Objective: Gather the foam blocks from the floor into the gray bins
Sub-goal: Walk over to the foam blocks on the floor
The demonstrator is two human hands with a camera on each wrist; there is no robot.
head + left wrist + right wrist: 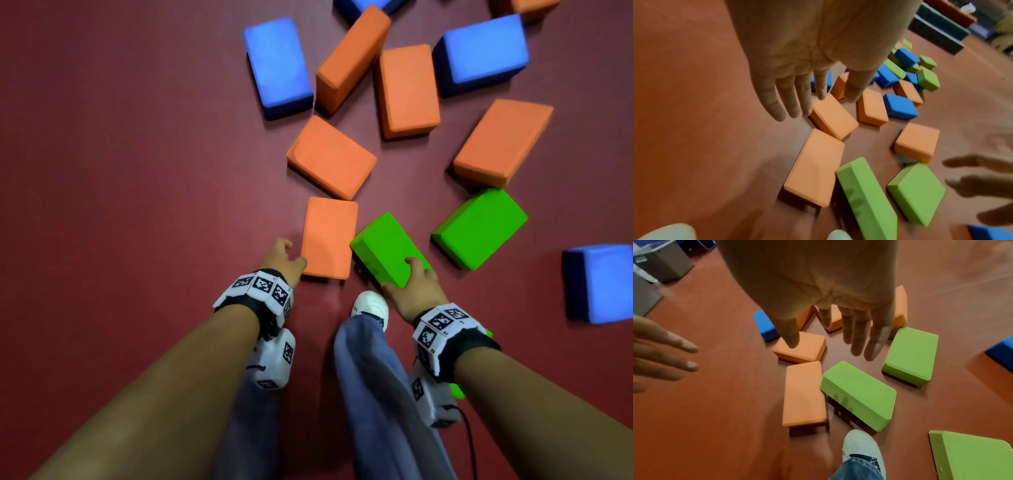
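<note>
Foam blocks in orange, green and blue lie scattered on the red floor. My left hand hovers open, fingers straight, just left of the nearest orange block. My right hand is open with spread fingers over the near end of a tilted green block; the wrist view shows a gap between palm and block. A second green block lies to its right. Gray bins stand far off to the left.
My white shoe is planted just before the green block. Another green block lies under my right wrist. A blue block sits at the right. More orange and blue blocks crowd the floor ahead. Dark shelving stands beyond.
</note>
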